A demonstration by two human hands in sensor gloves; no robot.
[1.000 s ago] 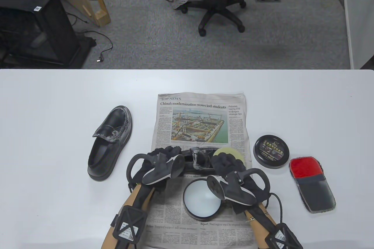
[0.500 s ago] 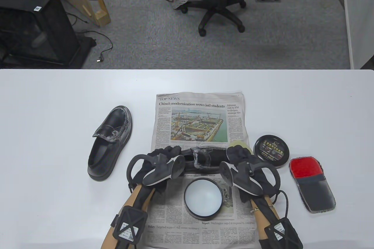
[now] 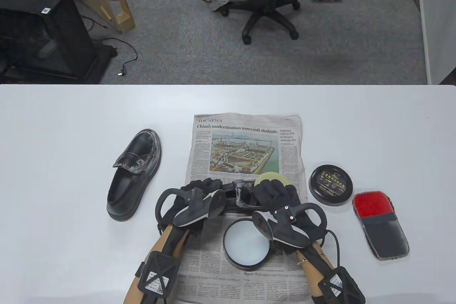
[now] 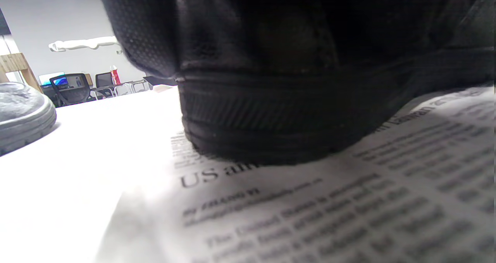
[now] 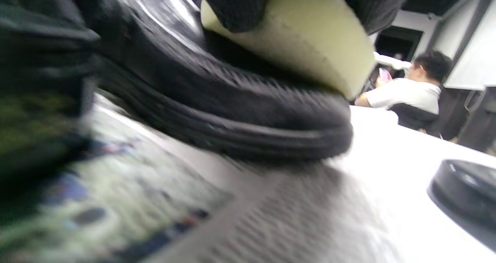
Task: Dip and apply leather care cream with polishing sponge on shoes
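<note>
The newspaper lies flat on the white table and serves as the landmark. On its near half sits the open cream tin, round, with a pale smooth surface inside a black rim. Just beyond the tin, across the middle of the paper, a black shoe lies crosswise, its ribbed sole resting on the newsprint, as the left wrist view shows. The left hand grips the shoe's left end, at the paper's left edge, gloved fingers curled over it. The right hand is over the shoe's right end, toward the paper's right side, and holds the pale yellow polishing sponge; in the right wrist view, gloved fingertips pinch the sponge while it presses on the shoe's upper just above the sole

Off the paper's right edge, the black tin lid rests label-up on the table, and just right of it, nearer the front, lies a red and dark polishing mitt. Left of the paper, well apart from it, the second black shoe stands on its sole, toe pointing away, with whitish smears on its upper
</note>
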